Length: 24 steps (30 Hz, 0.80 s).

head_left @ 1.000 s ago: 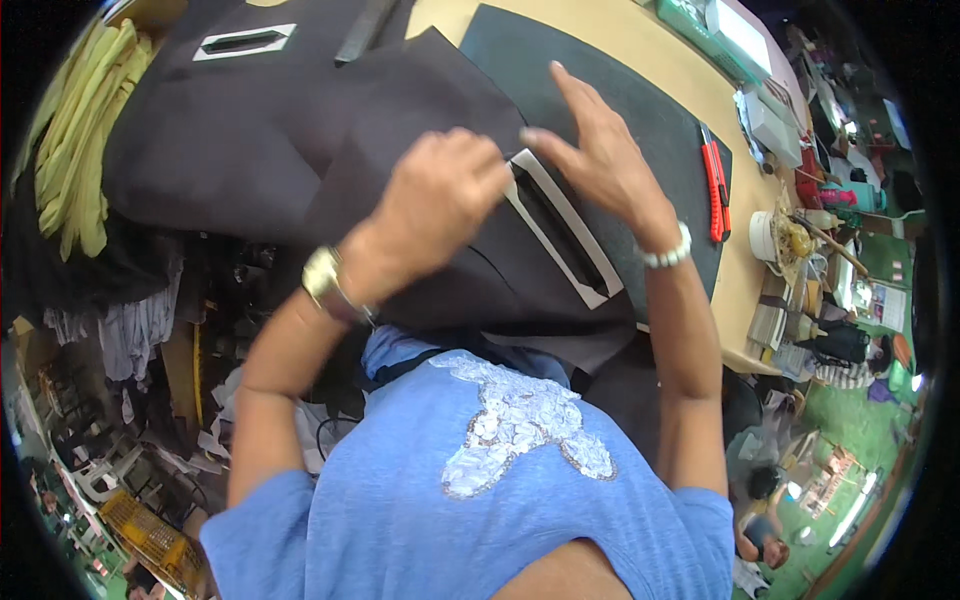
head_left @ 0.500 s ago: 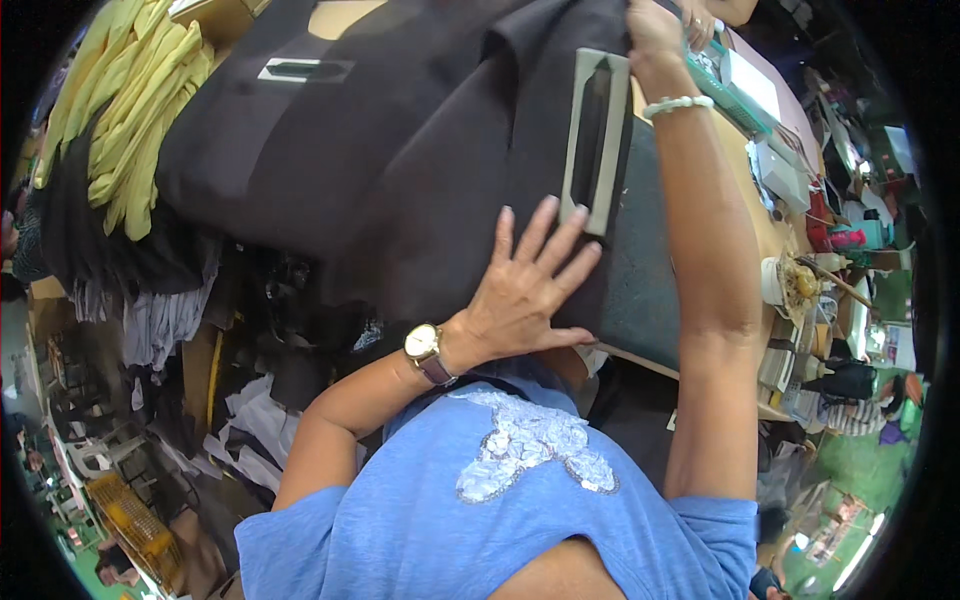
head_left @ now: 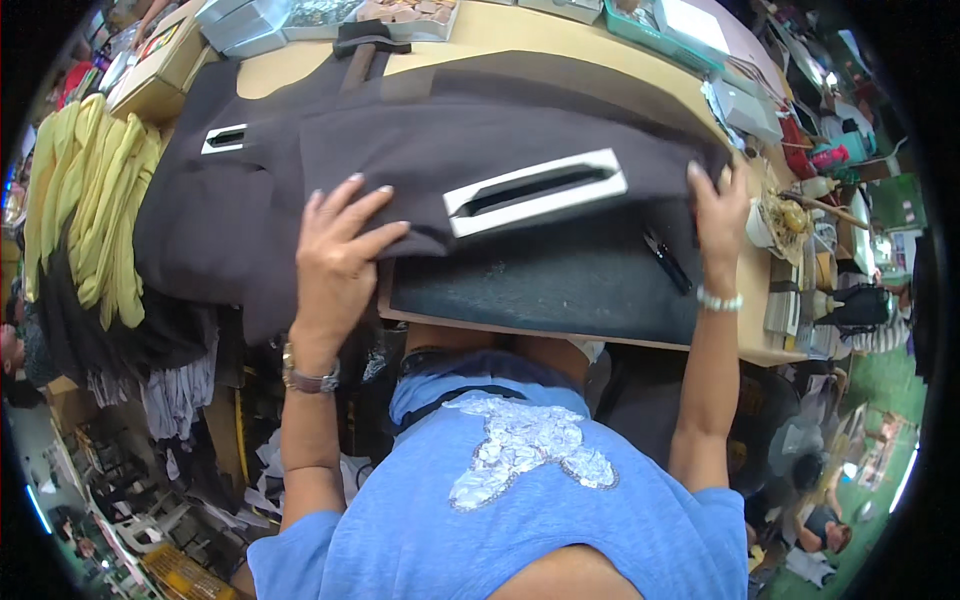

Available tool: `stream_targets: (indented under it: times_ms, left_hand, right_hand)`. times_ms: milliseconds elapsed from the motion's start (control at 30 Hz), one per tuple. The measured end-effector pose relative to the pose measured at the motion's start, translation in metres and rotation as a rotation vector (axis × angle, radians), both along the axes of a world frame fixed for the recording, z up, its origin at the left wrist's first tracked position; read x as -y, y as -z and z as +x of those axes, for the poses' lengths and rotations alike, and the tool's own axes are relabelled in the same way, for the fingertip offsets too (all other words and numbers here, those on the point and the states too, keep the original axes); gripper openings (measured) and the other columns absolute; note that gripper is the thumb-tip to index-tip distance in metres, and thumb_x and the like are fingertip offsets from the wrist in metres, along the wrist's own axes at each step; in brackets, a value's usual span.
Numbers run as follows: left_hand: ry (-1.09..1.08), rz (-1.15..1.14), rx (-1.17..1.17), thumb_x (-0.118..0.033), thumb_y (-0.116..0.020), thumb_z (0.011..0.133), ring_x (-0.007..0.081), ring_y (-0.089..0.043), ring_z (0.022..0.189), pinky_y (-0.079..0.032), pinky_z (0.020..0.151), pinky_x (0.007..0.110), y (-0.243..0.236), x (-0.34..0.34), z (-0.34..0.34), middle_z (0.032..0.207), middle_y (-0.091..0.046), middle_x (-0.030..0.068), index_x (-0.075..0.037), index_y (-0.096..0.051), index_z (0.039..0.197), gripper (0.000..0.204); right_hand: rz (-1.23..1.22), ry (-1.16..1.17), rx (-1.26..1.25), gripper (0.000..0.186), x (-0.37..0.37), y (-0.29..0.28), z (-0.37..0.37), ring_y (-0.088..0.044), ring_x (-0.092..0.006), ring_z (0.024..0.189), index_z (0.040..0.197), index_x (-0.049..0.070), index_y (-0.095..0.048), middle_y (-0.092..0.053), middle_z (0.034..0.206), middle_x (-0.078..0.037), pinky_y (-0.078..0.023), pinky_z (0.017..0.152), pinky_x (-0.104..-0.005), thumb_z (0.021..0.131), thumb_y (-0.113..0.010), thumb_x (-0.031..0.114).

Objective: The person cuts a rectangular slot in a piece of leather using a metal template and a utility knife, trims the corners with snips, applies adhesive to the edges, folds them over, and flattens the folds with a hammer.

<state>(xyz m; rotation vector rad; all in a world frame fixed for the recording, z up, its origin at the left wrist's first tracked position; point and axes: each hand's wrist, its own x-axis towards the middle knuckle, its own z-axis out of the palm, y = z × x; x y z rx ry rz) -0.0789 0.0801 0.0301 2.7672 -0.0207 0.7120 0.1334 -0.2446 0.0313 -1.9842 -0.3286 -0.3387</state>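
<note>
A large dark brown-black fabric garment piece [head_left: 400, 150] lies across the table in front of me. It bears a long white rectangular patch with a dark slit [head_left: 600, 180] and, further left, a smaller white slit patch [head_left: 220, 146]. My left hand [head_left: 338, 262] rests on the fabric's near part, fingers spread, beside the long patch. At the right end, my right hand [head_left: 718, 212] grips the fabric's edge between thumb and fingers. Just below that edge, a pair of dark thread snips [head_left: 667, 262] lies on a black work mat [head_left: 530, 290].
Yellow cloth pieces [head_left: 85, 210] hang at the table's left side. A hammer [head_left: 362, 55] lies beyond the fabric. Trays of small parts [head_left: 410, 15] line the far edge, with a teal basket [head_left: 660, 45] at far right. A white bowl [head_left: 762, 222] stands right of my right hand.
The fabric has swung round, so its long patch now lies nearly crosswise. My left hand has moved left; my right hand has come nearer. The snips and hammer are now visible.
</note>
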Motion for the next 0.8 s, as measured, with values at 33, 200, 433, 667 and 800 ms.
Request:
stream_targets:
  times_ms: [33, 200, 433, 667, 800]
  left_hand:
    - [0.017, 0.040, -0.136, 0.002, -0.054, 0.071, 0.0301, -0.041, 0.125, -0.027, 0.104, 0.054, 0.001, -0.013, -0.008, 0.122, -0.056, 0.0109, -0.009, -0.069, 0.098, 0.033]
    - [-0.141, 0.135, -0.492, -0.017, -0.069, 0.067, 0.0357, -0.020, 0.136, -0.014, 0.106, 0.061, -0.020, -0.004, -0.024, 0.144, -0.030, 0.0131, -0.010, -0.055, 0.122, 0.058]
    - [0.124, -0.253, 0.018, -0.007, -0.066, 0.076, 0.0271, -0.059, 0.086, -0.046, 0.075, 0.037, -0.011, 0.073, 0.022, 0.094, -0.062, 0.0102, -0.004, -0.066, 0.094, 0.018]
    - [0.090, -0.274, -0.096, -0.011, -0.065, 0.077, 0.0268, -0.055, 0.073, -0.043, 0.066, 0.039, 0.032, 0.095, 0.068, 0.075, -0.056, 0.0091, -0.003, -0.062, 0.079, 0.008]
    - [0.094, -0.298, -0.151, -0.012, -0.064, 0.078, 0.0274, -0.054, 0.074, -0.042, 0.067, 0.039, 0.035, 0.093, 0.072, 0.075, -0.055, 0.0092, -0.003, -0.060, 0.078, 0.010]
  right_hand:
    - [-0.153, -0.001, 0.076, 0.049, 0.006, 0.009, -0.020, -0.059, -0.0123, 0.076, 0.121, -0.005, -0.044, -0.062, 0.091, -0.011, -0.049, 0.061, -0.0305, 0.081, -0.066, 0.012]
    - [-0.603, 0.236, 0.087, 0.052, -0.009, -0.012, -0.093, -0.051, -0.0114, 0.057, 0.119, 0.000, -0.049, -0.052, 0.066, -0.003, -0.043, 0.053, -0.0285, 0.075, -0.073, 0.016]
    - [-0.386, -0.392, 0.234, 0.022, -0.067, -0.018, -0.080, -0.057, -0.0240, 0.064, 0.096, 0.005, -0.059, -0.056, 0.075, -0.008, -0.047, 0.060, -0.0332, 0.077, -0.067, 0.012]
    - [-0.588, -0.608, -0.007, 0.022, -0.065, 0.014, -0.053, -0.058, -0.0264, 0.083, 0.089, 0.003, -0.058, -0.057, 0.089, -0.008, -0.047, 0.071, -0.0365, 0.073, -0.069, 0.015]
    - [-0.452, -0.625, -0.048, 0.026, -0.061, 0.023, -0.051, -0.057, -0.0269, 0.083, 0.090, 0.003, -0.058, -0.056, 0.088, -0.008, -0.046, 0.072, -0.0361, 0.071, -0.071, 0.016]
